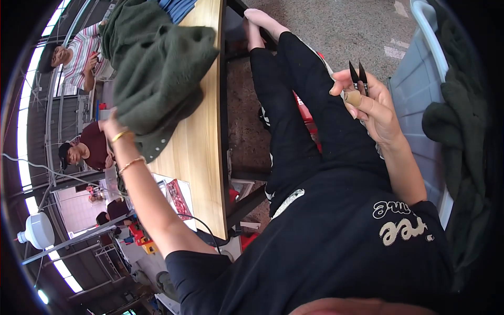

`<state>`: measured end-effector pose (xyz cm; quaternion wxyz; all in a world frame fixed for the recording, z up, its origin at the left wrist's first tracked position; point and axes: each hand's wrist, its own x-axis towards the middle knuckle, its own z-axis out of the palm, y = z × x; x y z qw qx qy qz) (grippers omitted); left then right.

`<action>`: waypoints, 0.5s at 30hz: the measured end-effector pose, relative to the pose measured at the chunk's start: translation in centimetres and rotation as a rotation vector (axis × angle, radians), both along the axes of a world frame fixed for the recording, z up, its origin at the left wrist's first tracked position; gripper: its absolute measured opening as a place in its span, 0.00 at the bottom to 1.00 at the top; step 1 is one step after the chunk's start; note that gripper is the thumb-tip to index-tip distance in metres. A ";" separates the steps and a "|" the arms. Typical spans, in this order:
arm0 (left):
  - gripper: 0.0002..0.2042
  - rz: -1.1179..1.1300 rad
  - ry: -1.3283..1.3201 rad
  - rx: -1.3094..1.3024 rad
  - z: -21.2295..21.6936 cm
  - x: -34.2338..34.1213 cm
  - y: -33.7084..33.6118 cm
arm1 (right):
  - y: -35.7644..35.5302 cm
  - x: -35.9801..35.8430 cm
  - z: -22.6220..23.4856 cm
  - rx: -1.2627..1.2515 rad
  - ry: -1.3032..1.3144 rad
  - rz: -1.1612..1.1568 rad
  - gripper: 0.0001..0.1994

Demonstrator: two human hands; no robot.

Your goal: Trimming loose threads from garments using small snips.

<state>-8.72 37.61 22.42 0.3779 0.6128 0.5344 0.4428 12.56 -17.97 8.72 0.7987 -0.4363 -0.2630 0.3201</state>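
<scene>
So the left hand [111, 126] is in the upper left of the frame, right at the edge of a dark green garment [157, 86], fingers mostly hidden and blurry so I can't tell how firm the grip is. The garment's bunched up over the wooden table [202, 123], with blue cloth [177, 8] by it at the top edge. Right hand [379, 113], upper right, is curled around small black snips [359, 79], 2 blades pointing up and slightly apart, tan bandage [352, 98] on 1 digit. Far right, a blue-grey bin [417, 118] with more dark green fabric [457, 123] along its rim
</scene>
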 end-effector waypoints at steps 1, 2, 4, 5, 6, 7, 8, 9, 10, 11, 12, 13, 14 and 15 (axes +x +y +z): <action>0.30 -0.029 0.098 -0.045 -1.9 -0.2 0.1 | 0.4 -0.2 0.2 0.009 -0.009 0.020 0.22; 0.34 -0.076 0.194 -0.103 -4.3 0.5 -0.3 | 0.5 -0.3 0.3 -0.013 -0.002 0.019 0.23; 0.41 -0.132 0.034 0.010 -9.4 3.8 -4.4 | 0.2 -0.6 0.5 -0.077 0.011 -0.002 0.23; 0.43 -0.187 0.126 0.026 -10.5 4.7 -5.2 | 0.1 -0.9 1.0 -0.120 0.011 0.002 0.23; 0.46 -0.268 0.216 0.038 -11.6 6.4 -6.1 | -0.2 -1.0 1.4 -0.171 0.015 -0.020 0.23; 0.43 -0.336 0.218 0.124 -12.4 7.1 -7.1 | -0.1 -1.2 1.7 -0.164 0.025 -0.016 0.23; 0.40 -0.466 0.118 0.129 -13.4 8.8 -8.6 | -0.3 -1.5 1.8 -0.210 0.024 -0.025 0.23; 0.36 -0.548 0.147 0.264 -14.3 9.8 -9.2 | -0.4 -1.7 1.7 -0.173 0.059 -0.005 0.22; 0.35 -0.609 0.274 0.448 -14.8 10.1 -8.8 | -0.6 -1.9 1.7 -0.168 0.125 0.021 0.19; 0.33 -0.664 0.373 0.645 -16.0 10.5 -8.8 | -0.8 -2.1 1.3 -0.106 0.132 0.050 0.16; 0.33 -0.717 0.446 0.794 -16.4 11.7 -10.9 | -1.3 -2.2 0.8 -0.054 0.188 0.045 0.15; 0.34 -0.675 0.478 0.698 -15.2 13.3 -16.4 | -2.1 -1.9 0.1 -0.058 0.243 0.017 0.15; 0.34 -0.702 0.452 0.817 -16.0 12.5 -15.5 | -2.0 -2.1 0.3 -0.084 0.248 -0.009 0.13; 0.35 -0.771 0.316 0.805 -17.7 12.7 -13.3 | -2.2 -1.9 1.2 -0.156 0.177 -0.028 0.11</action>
